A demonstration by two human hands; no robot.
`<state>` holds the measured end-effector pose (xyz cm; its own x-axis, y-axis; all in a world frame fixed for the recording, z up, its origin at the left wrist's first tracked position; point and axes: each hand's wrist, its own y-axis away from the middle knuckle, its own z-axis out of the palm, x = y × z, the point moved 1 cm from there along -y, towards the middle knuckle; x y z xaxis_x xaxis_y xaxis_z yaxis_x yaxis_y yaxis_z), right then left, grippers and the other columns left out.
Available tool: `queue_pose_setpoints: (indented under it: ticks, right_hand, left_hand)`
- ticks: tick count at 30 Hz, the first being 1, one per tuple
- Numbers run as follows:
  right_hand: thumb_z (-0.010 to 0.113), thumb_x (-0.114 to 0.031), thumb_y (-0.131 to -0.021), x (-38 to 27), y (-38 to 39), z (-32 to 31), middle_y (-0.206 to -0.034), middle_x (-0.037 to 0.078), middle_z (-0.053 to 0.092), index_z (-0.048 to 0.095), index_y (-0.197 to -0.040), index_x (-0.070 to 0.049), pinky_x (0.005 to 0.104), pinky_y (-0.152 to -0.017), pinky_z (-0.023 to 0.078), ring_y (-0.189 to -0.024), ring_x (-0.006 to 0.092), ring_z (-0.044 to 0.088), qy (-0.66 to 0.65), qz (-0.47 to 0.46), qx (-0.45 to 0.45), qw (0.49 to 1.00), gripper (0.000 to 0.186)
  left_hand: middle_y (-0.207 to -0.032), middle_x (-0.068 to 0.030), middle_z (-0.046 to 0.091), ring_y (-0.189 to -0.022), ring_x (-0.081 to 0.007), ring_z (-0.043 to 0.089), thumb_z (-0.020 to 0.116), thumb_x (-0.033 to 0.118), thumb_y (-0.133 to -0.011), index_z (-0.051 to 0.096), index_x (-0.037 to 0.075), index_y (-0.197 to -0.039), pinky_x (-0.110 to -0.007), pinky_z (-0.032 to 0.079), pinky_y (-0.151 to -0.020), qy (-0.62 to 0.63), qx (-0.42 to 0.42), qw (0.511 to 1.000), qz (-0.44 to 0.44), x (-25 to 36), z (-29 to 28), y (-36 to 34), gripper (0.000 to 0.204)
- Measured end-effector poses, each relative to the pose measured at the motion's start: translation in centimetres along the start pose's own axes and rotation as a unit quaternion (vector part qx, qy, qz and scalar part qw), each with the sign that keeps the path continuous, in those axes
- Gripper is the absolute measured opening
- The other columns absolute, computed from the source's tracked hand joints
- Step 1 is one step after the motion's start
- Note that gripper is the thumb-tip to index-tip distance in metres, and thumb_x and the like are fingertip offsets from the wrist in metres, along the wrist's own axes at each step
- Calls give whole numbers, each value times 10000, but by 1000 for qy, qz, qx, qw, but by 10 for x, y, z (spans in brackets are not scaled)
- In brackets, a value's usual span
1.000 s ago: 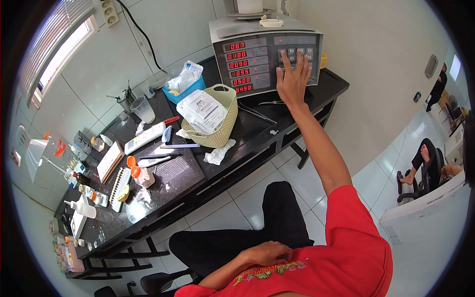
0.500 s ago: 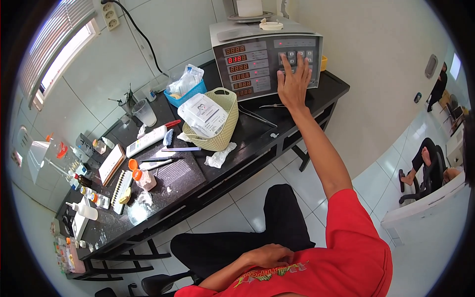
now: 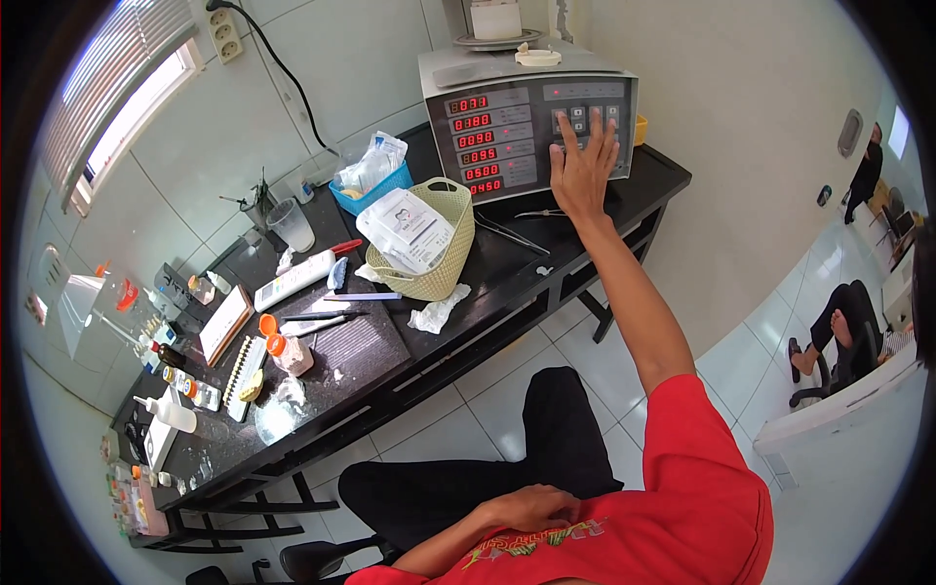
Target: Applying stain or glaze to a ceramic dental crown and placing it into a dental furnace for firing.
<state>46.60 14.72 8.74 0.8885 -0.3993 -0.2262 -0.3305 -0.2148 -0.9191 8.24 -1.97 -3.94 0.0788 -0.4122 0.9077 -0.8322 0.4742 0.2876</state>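
Note:
My right hand (image 3: 583, 180) reaches out to a grey control unit (image 3: 531, 180) with rows of red digit displays and a keypad. Its fingers are spread over the keypad, with a fingertip on or just in front of a button; contact is hard to tell. Part of the keypad is hidden behind the fingers. My left hand (image 3: 534, 508) rests on my lap against the red shirt, holding nothing that I can see. On top of the unit sit a small cream-coloured piece on a round white base (image 3: 537, 57) and a round plate bearing a white block (image 3: 495, 21).
Below the unit lie long metal tongs (image 3: 514, 235) on the black table (image 3: 497, 312). To the left stand a yellow-green basket (image 3: 450, 255) of packets and a blue basket (image 3: 375, 192). Bottles, notebooks and a jar (image 3: 291, 357) crowd the left end. Another person sits far right.
The displays, which mostly showed uniform digits, now show different values in every row. My right hand stays at the keypad, its fingers barely shifted. My left hand has not moved.

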Motion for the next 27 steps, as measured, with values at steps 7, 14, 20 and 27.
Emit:
queue_pose_setpoints:
  ticks: [7,14,20,27]
  right_hand:
    - [567,-289,-966,2,0,2,-1567,207,227,477,-1455,-259,680,-1127,160,-1454,488,141,3,-1,-1,1000,497]
    - [573,-285,-960,8,-3,6,-1563,209,239,478,-1454,-255,671,-1128,162,-1444,491,168,6,2,-2,1000,504]
    - [575,-276,-954,-2,-5,2,-1572,209,248,478,-1457,-237,642,-1145,164,-1448,478,186,-2,8,3,1000,514]
    - [544,-256,-973,-16,-5,-13,-1579,208,231,469,-1466,-206,624,-1158,147,-1457,468,164,-10,13,-26,1000,500]
  left_hand:
    - [-886,-131,655,-854,-294,637,640,177,-929,619,32,-1060,-401,495,-766,9,1,1000,-4,3,0,1,196]
    - [-893,-142,660,-870,-306,641,639,192,-927,625,36,-1047,-411,495,-772,40,1,999,14,-3,-3,-4,197]
    - [-962,-143,678,-932,-341,649,597,178,-907,644,113,-1042,-438,500,-785,23,28,997,68,-8,-1,1,157]
    - [-1073,-102,708,-890,-201,662,746,246,-836,722,20,-1060,-385,527,-727,98,97,978,155,-116,41,-19,319]
